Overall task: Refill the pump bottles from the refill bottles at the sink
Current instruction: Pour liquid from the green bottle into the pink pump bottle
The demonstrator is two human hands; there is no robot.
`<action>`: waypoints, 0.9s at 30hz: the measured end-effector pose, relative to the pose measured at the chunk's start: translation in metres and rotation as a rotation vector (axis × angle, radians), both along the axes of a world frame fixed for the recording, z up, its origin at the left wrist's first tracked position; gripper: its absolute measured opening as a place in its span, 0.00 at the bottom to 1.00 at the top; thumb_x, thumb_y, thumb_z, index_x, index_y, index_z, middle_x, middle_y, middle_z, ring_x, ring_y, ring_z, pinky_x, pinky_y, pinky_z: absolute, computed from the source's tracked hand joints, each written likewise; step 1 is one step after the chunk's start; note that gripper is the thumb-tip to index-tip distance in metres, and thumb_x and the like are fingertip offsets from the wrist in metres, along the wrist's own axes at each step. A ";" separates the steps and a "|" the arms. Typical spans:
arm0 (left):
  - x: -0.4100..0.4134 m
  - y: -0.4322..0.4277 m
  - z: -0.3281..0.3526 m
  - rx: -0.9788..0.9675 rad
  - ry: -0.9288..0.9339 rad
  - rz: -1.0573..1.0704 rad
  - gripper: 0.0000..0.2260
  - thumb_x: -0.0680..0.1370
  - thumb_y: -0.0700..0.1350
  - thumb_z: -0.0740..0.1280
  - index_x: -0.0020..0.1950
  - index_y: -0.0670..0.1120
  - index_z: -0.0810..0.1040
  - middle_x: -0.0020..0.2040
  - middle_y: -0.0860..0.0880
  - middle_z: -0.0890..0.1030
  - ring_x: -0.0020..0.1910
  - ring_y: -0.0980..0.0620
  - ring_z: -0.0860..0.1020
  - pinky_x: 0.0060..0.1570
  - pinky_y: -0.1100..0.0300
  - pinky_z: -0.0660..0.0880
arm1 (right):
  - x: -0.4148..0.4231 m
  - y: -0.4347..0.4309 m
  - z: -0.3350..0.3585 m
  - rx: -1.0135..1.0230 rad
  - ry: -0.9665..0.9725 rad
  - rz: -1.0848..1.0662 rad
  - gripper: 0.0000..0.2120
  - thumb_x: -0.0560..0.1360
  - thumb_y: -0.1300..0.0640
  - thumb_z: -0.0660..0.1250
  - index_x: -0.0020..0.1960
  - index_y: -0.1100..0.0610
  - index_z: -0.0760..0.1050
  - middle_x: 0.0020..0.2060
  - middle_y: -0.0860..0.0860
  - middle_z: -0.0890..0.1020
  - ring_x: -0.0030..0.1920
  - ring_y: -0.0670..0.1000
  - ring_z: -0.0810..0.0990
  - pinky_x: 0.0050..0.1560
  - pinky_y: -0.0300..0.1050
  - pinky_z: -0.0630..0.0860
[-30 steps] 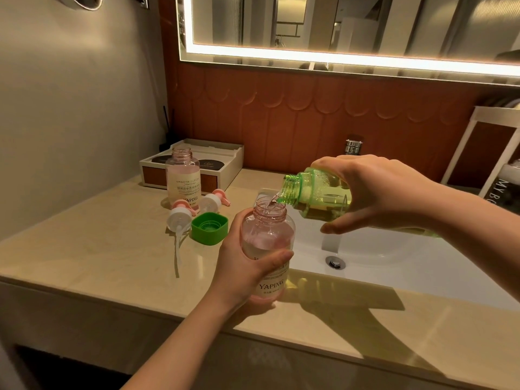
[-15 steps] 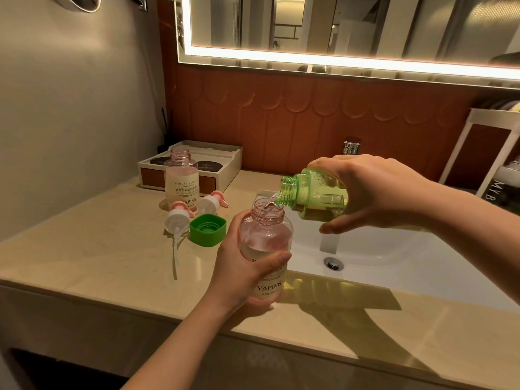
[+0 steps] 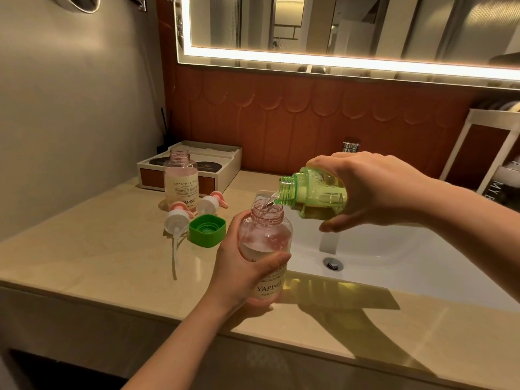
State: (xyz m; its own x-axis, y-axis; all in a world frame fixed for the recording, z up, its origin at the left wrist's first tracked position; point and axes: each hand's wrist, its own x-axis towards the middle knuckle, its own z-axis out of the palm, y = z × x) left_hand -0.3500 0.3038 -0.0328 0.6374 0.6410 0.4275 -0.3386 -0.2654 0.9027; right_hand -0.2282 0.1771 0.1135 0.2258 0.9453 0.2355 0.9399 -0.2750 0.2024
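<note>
From my feed I see a plain pale wall [image 3: 70,108] on the left and, straight ahead, a rust-brown wall of scalloped tiles [image 3: 281,125]. Above the tiles hangs a mirror [image 3: 351,23] edged with a bright strip of warm light [image 3: 309,61], the strongest glow in view. Below runs a beige stone worktop [image 3: 98,249] with a white sink [image 3: 394,249] set into it, its metal drain [image 3: 333,263] showing. A white-framed rack [image 3: 478,153] stands at the far right.

A bathroom: a white sink [image 3: 394,266] sunk into a beige stone table [image 3: 98,249], a chrome tap [image 3: 350,147] at its far edge, a backlit mirror [image 3: 337,26] above rust-brown scalloped wall tiles [image 3: 281,122].
</note>
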 end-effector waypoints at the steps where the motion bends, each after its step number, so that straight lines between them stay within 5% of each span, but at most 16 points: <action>1: 0.000 0.000 0.001 -0.005 -0.001 -0.003 0.28 0.57 0.46 0.75 0.53 0.57 0.70 0.50 0.60 0.78 0.48 0.66 0.78 0.43 0.71 0.75 | 0.000 0.000 0.000 -0.004 0.000 -0.001 0.43 0.62 0.39 0.73 0.71 0.49 0.61 0.59 0.48 0.76 0.56 0.51 0.75 0.49 0.46 0.77; 18: 0.000 -0.001 0.001 -0.009 0.011 -0.001 0.28 0.56 0.48 0.74 0.53 0.59 0.69 0.52 0.60 0.77 0.51 0.61 0.78 0.44 0.69 0.76 | 0.001 0.003 0.000 -0.008 -0.001 0.004 0.41 0.61 0.38 0.74 0.69 0.48 0.64 0.56 0.48 0.77 0.53 0.51 0.76 0.47 0.50 0.78; 27: -0.001 -0.001 0.000 -0.010 0.006 -0.003 0.28 0.56 0.47 0.74 0.52 0.58 0.69 0.49 0.60 0.78 0.47 0.68 0.78 0.42 0.71 0.75 | 0.001 0.004 -0.001 -0.018 -0.010 0.003 0.42 0.60 0.37 0.74 0.69 0.48 0.63 0.56 0.47 0.77 0.54 0.51 0.76 0.47 0.48 0.78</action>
